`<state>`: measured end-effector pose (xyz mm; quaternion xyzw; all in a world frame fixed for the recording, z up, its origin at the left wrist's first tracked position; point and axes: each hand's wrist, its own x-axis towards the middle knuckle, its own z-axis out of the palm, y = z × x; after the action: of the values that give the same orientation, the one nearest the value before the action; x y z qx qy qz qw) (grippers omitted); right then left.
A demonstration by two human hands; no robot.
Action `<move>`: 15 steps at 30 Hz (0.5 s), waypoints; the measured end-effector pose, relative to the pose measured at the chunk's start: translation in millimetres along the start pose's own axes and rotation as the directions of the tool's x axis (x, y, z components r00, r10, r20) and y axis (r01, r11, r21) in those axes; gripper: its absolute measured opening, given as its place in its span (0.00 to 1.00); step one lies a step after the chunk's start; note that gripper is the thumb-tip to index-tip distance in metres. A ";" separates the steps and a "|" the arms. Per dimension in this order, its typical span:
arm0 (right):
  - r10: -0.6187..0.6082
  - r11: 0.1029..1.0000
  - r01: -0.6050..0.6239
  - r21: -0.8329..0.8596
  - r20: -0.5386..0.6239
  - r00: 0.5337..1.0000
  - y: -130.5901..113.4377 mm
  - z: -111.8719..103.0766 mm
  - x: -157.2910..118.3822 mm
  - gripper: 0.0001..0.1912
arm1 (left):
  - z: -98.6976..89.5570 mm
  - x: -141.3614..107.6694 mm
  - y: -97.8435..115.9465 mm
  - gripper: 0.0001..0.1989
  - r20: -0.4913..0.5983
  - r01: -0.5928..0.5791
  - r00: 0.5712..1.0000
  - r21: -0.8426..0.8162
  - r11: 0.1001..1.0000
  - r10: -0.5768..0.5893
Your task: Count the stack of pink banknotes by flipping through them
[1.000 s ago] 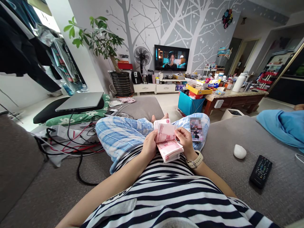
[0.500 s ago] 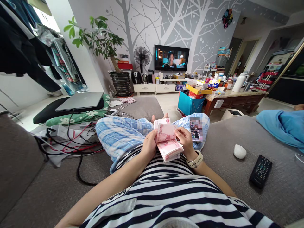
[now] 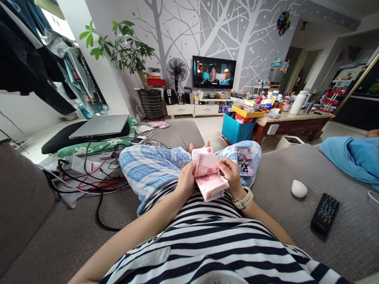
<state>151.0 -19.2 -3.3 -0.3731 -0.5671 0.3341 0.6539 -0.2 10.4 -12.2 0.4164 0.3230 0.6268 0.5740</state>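
A folded stack of pink banknotes (image 3: 211, 186) is held above my lap. My left hand (image 3: 186, 179) is closed around its left side, with the thumb on the notes. The fingers of my right hand (image 3: 231, 175) pinch the right edge of an upper banknote (image 3: 206, 165) that stands raised across the stack. More note ends show beyond it, near my feet. A pale watch (image 3: 243, 199) is on my right wrist. On my right knee lies a phone (image 3: 244, 161) with its screen lit. The fingers beneath the stack are hidden.
On the sofa to my right are a white mouse (image 3: 299, 189), a black remote control (image 3: 325, 213) and a blue cloth (image 3: 352, 157). Tangled cables (image 3: 89, 179) and a closed laptop (image 3: 100, 126) lie to my left. A cluttered table (image 3: 314, 115) stands ahead right.
Both hands and the banknotes stay almost still. The picture on the television has shifted slightly.
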 end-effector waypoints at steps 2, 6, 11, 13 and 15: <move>-0.008 1.000 0.008 0.003 0.004 1.000 0.2 -0.4 -0.2 0.15 | -0.7 0.6 -0.6 0.08 -0.002 -0.006 1.000 0.012 1.000 0.006; -0.012 0.999 0.012 0.045 0.007 1.000 3.1 -1.0 -0.9 0.16 | -3.2 2.1 -3.1 0.10 -0.010 -0.015 1.000 0.043 0.999 0.015; 0.003 0.992 -0.009 0.124 0.043 0.999 7.1 0.0 -0.5 0.17 | -3.0 1.3 -4.8 0.12 -0.026 0.035 0.999 -0.066 0.997 -0.036; 0.000 0.995 -0.004 0.103 0.037 0.999 7.3 0.6 0.3 0.16 | -1.9 0.2 -3.8 0.13 -0.033 0.037 0.999 -0.070 0.997 -0.039; 0.012 0.997 -0.013 0.078 0.018 1.000 6.8 1.1 1.3 0.16 | -0.7 -1.0 -2.0 0.14 -0.040 0.026 0.999 -0.030 0.999 -0.027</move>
<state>149.9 -14.6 -8.4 -0.3479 -0.5571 0.3635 0.6607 0.0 9.7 -14.4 0.3910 0.3307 0.6321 0.5815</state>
